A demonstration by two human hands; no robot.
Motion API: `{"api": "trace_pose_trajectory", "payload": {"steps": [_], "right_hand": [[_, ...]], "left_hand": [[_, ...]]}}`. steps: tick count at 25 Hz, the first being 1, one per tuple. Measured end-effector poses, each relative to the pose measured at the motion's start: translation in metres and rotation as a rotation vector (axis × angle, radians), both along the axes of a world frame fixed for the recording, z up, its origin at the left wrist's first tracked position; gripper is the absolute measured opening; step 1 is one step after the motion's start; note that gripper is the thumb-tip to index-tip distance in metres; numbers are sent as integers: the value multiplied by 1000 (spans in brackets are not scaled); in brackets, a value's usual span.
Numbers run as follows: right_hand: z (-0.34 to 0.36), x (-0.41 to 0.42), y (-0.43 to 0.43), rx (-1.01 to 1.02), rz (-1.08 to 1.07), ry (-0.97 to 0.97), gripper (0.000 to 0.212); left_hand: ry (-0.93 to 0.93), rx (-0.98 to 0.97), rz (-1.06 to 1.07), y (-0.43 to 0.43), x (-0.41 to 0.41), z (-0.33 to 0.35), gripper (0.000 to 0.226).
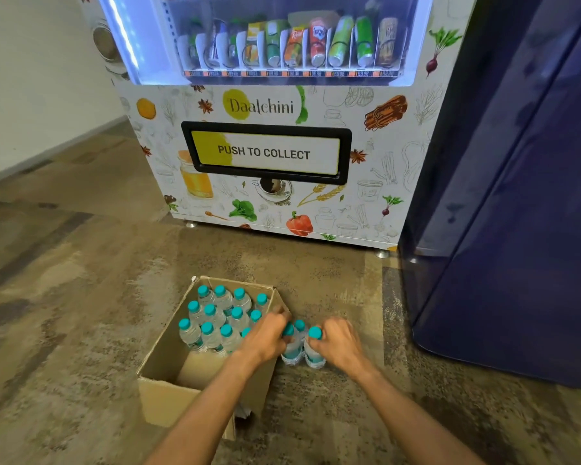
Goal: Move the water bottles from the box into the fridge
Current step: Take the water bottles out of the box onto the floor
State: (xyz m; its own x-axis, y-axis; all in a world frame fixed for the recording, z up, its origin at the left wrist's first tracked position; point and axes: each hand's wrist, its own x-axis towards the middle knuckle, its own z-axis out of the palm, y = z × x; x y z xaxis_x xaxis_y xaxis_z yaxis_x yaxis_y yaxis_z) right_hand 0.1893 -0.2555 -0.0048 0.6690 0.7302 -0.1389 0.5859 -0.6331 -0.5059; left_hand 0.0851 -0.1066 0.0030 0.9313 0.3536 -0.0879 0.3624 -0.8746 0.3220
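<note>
Standing beside the vending machine (265, 152), the blue fridge (517, 196) is closed.

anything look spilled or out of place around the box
Nothing spilled or damaged. Only oddity: three bottles sit outside the box, beside its right wall, held by the left hand and right hand; the other bottles stand upright inside.

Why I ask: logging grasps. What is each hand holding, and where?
Left hand grips the left bottle just under its cap; right hand grips the right bottle likewise.
</note>
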Motion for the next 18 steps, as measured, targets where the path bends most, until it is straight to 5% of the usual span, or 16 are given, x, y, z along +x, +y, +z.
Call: {"api": "trace_pose_trajectory", "payload": {"steps": [10,18], "right_hand": [[-75,4,-6,-170,68,-71,23],[-84,-4,2,-207,42,-96,48]], "left_hand": [[114,-109,4,-3,7,-91,32],[15,-176,32,1,0,-87,35]]}}
